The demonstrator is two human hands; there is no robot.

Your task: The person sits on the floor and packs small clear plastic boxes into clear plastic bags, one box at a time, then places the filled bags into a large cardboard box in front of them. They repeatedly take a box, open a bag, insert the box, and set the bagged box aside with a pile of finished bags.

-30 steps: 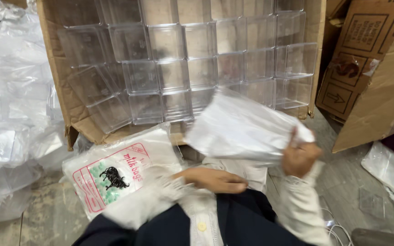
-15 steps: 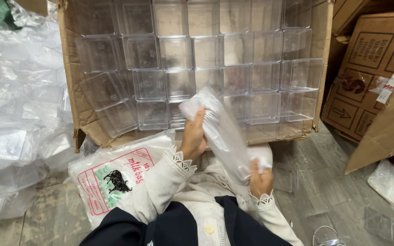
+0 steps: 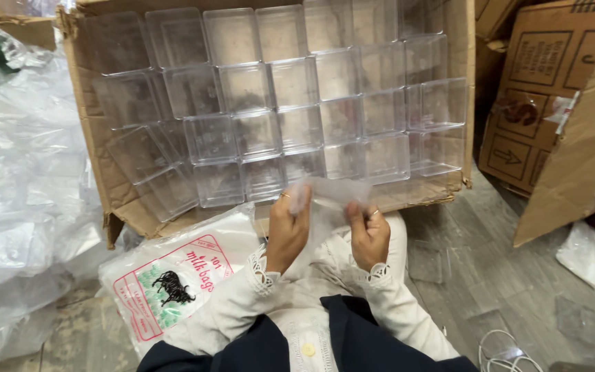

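Head view: a clear bag [image 3: 328, 196] is held up between two hands just above the lap, in front of a carton [image 3: 115, 200] lying open on its side and packed with rows of clear boxes [image 3: 297, 83]. The left hand [image 3: 288, 231] is closed on the bag's left edge, thumb and fingers pinched together over the film; the right hand [image 3: 369, 234] is pinched on the right edge in the same way, a ring seen on one finger. The bag's long axis is laid roughly left to right, from one hand to the other, with its upper edge raised past the fingertips toward the carton. Both hands are set at much the same height and neither is clearly nearer the bag's middle; the film between them is blurred, so whether its mouth is parted cannot be told. A printed pack of bags [image 3: 173, 282] is seen lying just beside the left forearm, and loose plastic sheeting [image 3: 22, 186] is heaped farther left. More cartons [image 3: 538, 103] are stacked at the right.
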